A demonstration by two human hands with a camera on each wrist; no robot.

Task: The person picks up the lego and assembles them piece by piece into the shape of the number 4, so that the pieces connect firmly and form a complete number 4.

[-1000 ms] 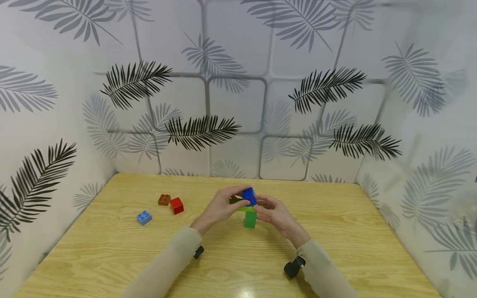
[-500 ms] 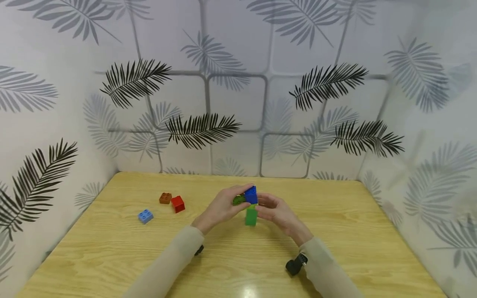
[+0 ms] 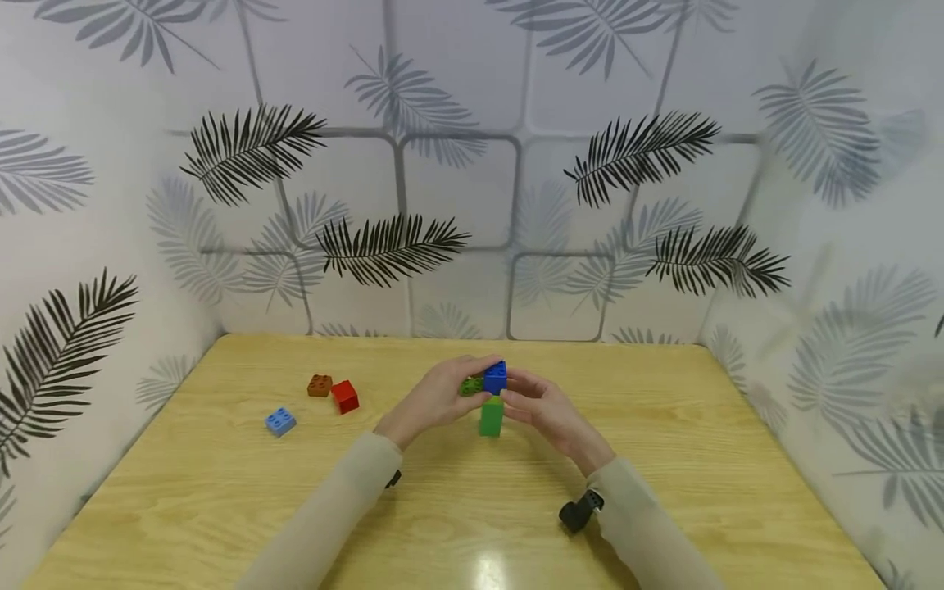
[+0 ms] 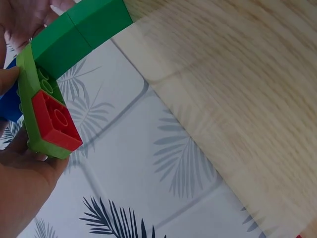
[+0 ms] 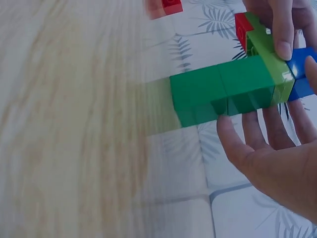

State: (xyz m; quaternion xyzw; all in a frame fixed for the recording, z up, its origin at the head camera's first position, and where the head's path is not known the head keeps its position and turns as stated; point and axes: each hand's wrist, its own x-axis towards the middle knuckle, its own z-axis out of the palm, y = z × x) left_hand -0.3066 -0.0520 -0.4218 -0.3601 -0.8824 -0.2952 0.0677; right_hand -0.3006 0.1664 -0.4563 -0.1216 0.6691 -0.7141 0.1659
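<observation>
A column of green toy bricks (image 3: 491, 419) stands on the table, topped by a long lime-green brick (image 4: 30, 94) that sticks out leftward. Under the overhang sits a red brick (image 4: 57, 121). On the lime brick's right end is a blue brick (image 3: 495, 378). My left hand (image 3: 435, 395) pinches the stack's top, thumb in front, fingers behind and on the overhanging end. The right hand (image 3: 551, 416) curves round the other side, its thumb at the blue brick (image 5: 302, 62) and its fingers behind the green column (image 5: 223, 89).
Left of the stack lie a brown brick (image 3: 319, 385), a loose red brick (image 3: 345, 397) and a light blue brick (image 3: 280, 421) on the wooden table (image 3: 442, 516). A leaf-patterned wall covering (image 3: 457, 188) rises behind the table.
The blue brick has gone from tilted to level on the lime brick, with both hands staying at the stack. The head view has shifted slightly.
</observation>
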